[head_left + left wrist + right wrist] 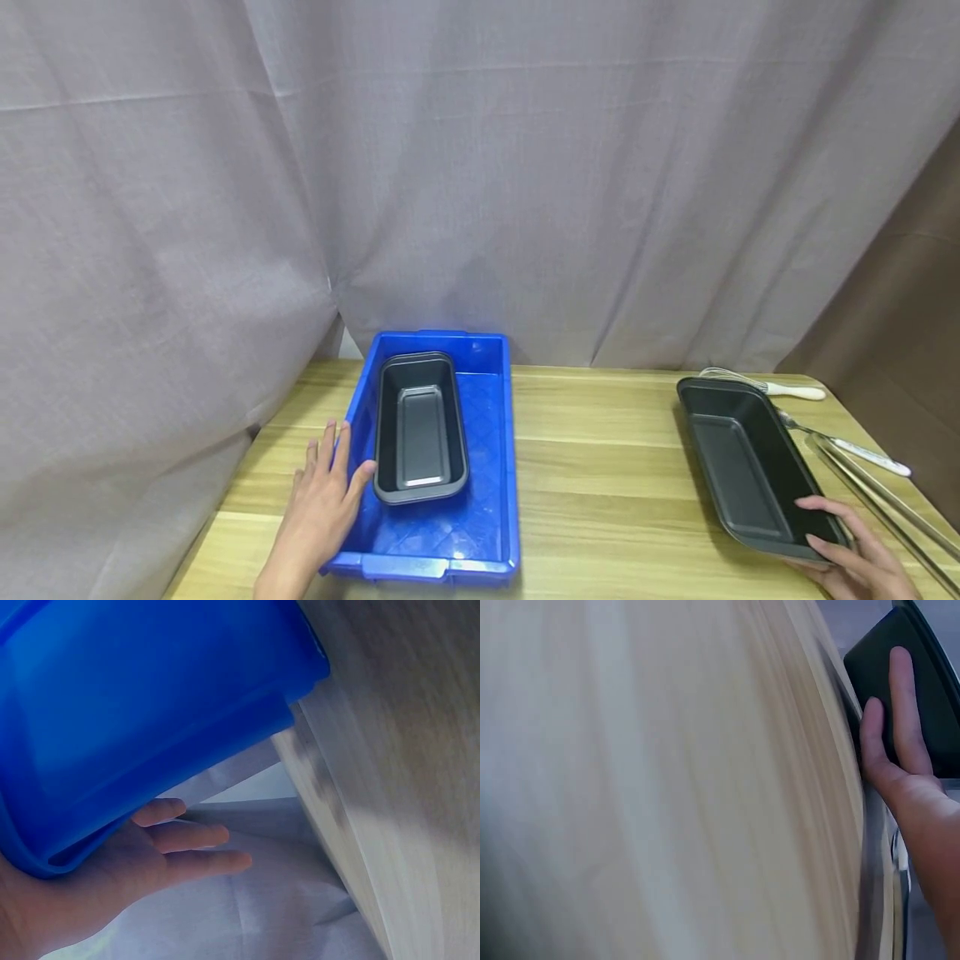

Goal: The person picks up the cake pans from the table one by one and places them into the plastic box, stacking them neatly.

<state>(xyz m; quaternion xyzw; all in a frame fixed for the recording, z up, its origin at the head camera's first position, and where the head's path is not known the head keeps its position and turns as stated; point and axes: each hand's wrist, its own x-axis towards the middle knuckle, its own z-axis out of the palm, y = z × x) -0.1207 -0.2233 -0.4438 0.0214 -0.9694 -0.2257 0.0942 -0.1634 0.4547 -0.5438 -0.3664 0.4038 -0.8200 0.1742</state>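
My left hand lies at the left wall of a blue plastic bin, fingers straight along its outside and thumb over the rim. In the left wrist view, that hand's extended fingers show just below the bin's rim. Inside the bin sits a dark loaf pan, its near end close to my thumb. Far to the right, my right hand grips the near end of a second dark loaf pan, thumb inside. The right wrist view has its fingers spread against that pan's outer side.
Beyond the held pan lie a whisk with a white handle, a fork with a pale handle, and long metal tongs. A wooden table spans between bin and pan. Grey curtain hangs behind and at the left.
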